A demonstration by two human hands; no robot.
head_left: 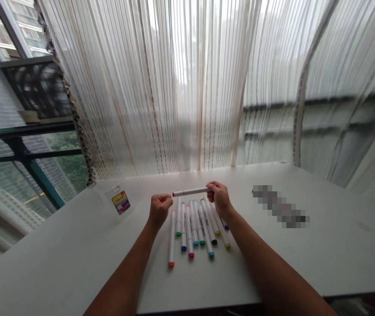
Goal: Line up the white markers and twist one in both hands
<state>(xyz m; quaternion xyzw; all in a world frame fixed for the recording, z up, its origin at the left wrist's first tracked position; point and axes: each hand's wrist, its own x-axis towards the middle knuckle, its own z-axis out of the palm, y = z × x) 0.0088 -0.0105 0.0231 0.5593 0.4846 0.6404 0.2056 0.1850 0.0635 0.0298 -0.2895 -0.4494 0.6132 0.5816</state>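
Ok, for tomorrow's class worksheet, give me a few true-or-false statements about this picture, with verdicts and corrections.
1. The right hand holds a white marker with a red end. True.
2. The other markers stand upright in a cup. False: they lie flat, side by side, on the white table.
3. A sheer striped curtain hangs behind the table. True.
4. The clear plastic packet lies right of the markers. False: it lies to their left.

The lifted marker [190,192] and the other markers [190,232] have smooth white plastic barrels with a little gloss; the table top [305,263] looks matt; the far curtain [161,87] is thin striped cloth; the bag [106,193] at far left is clear plastic.
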